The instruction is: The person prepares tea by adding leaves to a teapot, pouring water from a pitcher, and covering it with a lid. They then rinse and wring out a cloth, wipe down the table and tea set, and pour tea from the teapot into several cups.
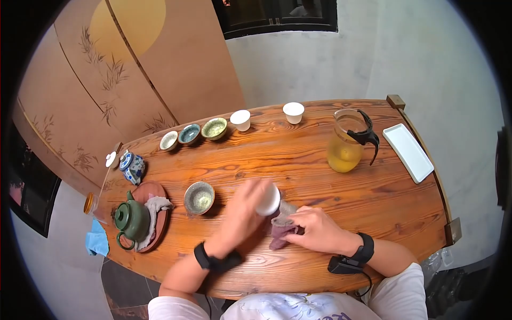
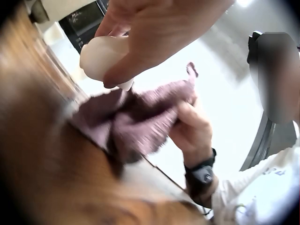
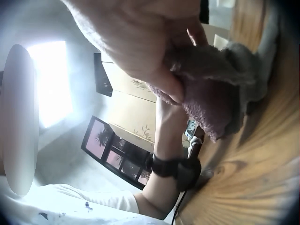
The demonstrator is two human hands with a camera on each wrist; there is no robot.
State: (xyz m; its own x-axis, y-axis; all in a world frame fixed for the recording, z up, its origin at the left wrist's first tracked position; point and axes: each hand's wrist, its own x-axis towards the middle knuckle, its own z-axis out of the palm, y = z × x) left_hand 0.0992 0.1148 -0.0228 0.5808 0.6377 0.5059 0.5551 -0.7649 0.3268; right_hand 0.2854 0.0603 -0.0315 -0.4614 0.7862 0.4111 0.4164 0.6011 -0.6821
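My left hand (image 1: 240, 213) grips a small white cup (image 1: 271, 202), tipped over on its side above the table. The left wrist view shows thumb and fingers around the cup (image 2: 101, 58), just over the cloth. In my right hand (image 1: 321, 230) is a crumpled purple and grey cloth (image 1: 281, 234), pinched between thumb and fingers. The right wrist view shows the cloth (image 3: 213, 101) hanging from the fingers close over the wood. Left of my left hand stands a speckled grey bowl (image 1: 199, 198).
A glass pitcher (image 1: 344, 152) of yellow liquid and a white tray (image 1: 408, 153) stand on the right. Along the back edge are two white cups (image 1: 293, 112) and several small bowls (image 1: 214, 128). At left are a green teapot (image 1: 133, 220) on a round tray and a blue-white pot (image 1: 132, 168).
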